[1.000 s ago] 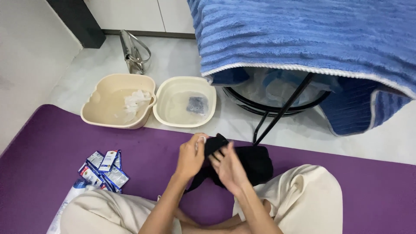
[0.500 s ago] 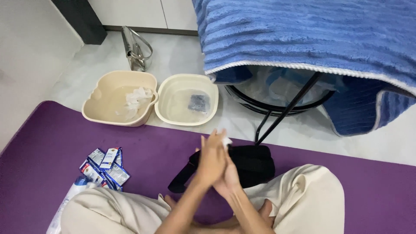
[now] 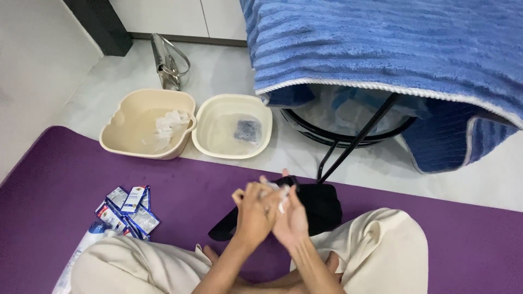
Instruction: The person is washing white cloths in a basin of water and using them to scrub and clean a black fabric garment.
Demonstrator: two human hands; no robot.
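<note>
Purple mat [image 3: 65, 179] on pale tile floor, two cream basins [image 3: 146, 130] [image 3: 233, 126] ahead, blue towel [image 3: 381, 49] draped over a black stand to my front right. My left hand [image 3: 255, 213] and right hand [image 3: 290, 216] are pressed together above my lap, fingers closed on a small white scrap [image 3: 282, 197]; can't tell which hand really pinches it. Black cloth [image 3: 321, 209] lies on the mat just under and to the right of my hands, long axis roughly left-right, nearer my right hand. Sachet pile [image 3: 128, 209] sits well to my left. Versus a second ago: hands were down on the black cloth, now lifted off it and joined; cloth stays put.
</note>
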